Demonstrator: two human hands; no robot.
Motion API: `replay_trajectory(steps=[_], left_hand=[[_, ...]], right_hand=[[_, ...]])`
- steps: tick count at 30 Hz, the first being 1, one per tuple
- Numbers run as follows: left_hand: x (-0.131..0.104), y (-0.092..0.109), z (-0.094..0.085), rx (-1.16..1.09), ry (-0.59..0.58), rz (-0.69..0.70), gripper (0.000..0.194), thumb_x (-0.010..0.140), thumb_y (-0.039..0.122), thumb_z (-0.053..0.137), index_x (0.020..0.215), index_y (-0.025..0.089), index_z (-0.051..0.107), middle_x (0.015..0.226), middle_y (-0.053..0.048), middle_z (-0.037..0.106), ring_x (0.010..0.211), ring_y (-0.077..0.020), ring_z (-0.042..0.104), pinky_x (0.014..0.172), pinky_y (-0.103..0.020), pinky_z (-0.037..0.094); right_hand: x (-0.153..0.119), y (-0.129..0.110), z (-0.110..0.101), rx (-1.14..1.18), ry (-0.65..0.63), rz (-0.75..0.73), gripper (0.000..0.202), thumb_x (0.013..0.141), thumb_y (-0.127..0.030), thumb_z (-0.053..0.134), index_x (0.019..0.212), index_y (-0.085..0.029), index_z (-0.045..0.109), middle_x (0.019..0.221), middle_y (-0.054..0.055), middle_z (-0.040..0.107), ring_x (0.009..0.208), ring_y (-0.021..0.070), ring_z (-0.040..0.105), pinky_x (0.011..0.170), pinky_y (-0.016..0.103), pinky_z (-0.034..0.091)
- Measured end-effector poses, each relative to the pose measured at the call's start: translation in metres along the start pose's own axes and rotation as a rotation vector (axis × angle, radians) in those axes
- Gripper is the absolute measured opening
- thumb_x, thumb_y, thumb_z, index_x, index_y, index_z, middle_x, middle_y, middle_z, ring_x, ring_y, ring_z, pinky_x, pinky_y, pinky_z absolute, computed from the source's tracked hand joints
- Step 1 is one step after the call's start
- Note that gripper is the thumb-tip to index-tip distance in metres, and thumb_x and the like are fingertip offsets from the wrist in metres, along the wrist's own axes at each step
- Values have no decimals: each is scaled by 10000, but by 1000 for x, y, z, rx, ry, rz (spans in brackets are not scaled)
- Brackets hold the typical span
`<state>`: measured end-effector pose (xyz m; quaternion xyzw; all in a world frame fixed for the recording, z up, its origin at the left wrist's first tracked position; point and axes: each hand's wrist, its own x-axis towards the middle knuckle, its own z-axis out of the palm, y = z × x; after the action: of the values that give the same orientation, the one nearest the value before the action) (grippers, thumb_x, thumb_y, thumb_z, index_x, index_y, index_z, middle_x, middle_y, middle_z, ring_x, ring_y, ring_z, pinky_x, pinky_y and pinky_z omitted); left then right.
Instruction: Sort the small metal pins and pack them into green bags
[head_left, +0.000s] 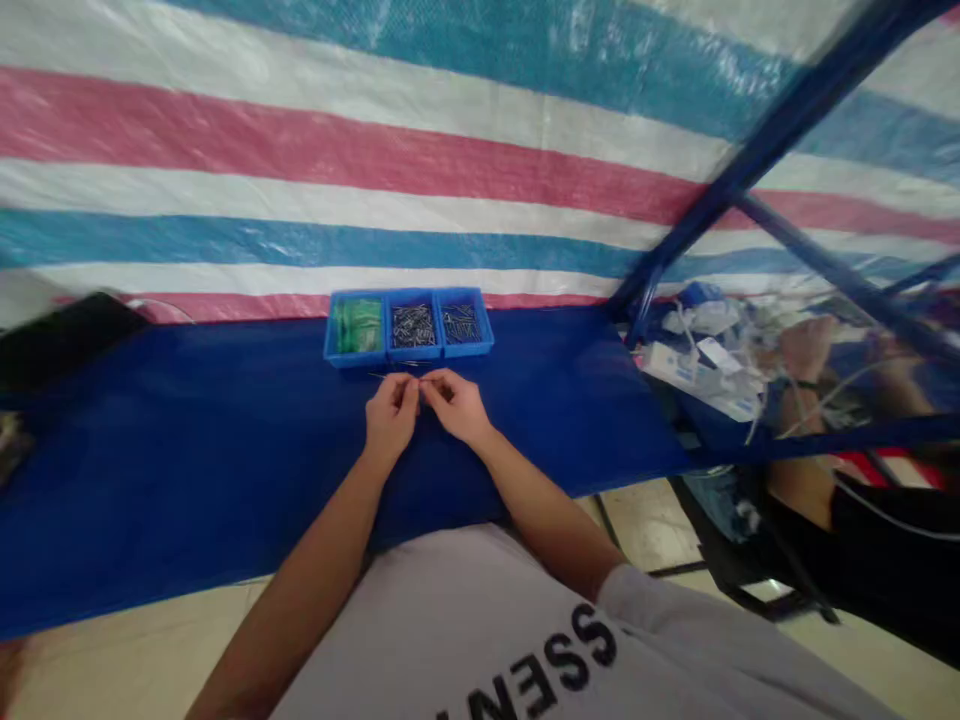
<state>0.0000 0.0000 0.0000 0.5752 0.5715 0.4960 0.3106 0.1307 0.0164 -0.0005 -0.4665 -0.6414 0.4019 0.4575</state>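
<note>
Blue covers the bench point(187, 430), and near its back edge sit three joined blue bins point(355, 360) in a row. Green packets point(360, 325) fill the left one, a tangle of small metal parts point(412, 326) lies in the middle one, and thin metal pins point(461, 325) lie in the right one. Just in front of these bins, the left hand point(392, 410) and the right hand point(456, 402) come together, thumbs and forefingers pinched and fingertips meeting over a small piece point(420, 380), too tiny to make out. A slim metal rod point(377, 375) shows beside the left hand's fingers; whether that hand grips it cannot be told. Both forearms reach forward from a light grey shirt point(450, 610) with black lettering. Behind the bench hangs a plastic sheet point(450, 150) striped red, white and blue. At the far left stands a dark, blurred object point(67, 340). To the right, past a blue metal frame point(720, 195), a co-worker's hand point(806, 345) with a dark wristband is among white items point(705, 375) and cables, all blurred.
</note>
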Motion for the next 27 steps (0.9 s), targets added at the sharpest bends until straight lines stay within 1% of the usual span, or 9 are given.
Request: replay_trajectory(steps=[3,11,21,27], left_hand=[[-1,-2,-1,-10,7,-4,229,891,408,504,859,192,571,586,38,539,522,-105,526,538,-221,413],[0,-8,0,-57,5,-15,217,887,409,519,877,199,572,570,42,545,493,-107,526,509,-224,404],[-1,-8,0,-77,7,-19,231,878,422,527,877,197,579,582,38,555,499,-108,540,511,-222,416],[-1,-5,0,-62,7,-29,233,876,421,524,869,195,578,574,38,556,495,-108,536,505,-221,412]], right_hand=[[-1,-1,0,6,-2,2,209,861,-368,569,919,-187,657,700,-4,635,593,120,568,582,234,456],[-1,-6,-2,6,-4,21,216,862,-372,577,927,-186,664,676,-8,624,577,120,559,574,236,452],[-2,-9,-2,-2,-6,24,206,862,-363,576,925,-188,665,662,-12,613,568,121,549,574,240,452],[-1,-9,-2,-5,-8,8,195,862,-355,575,919,-190,662,662,-14,612,570,120,551,580,241,453]])
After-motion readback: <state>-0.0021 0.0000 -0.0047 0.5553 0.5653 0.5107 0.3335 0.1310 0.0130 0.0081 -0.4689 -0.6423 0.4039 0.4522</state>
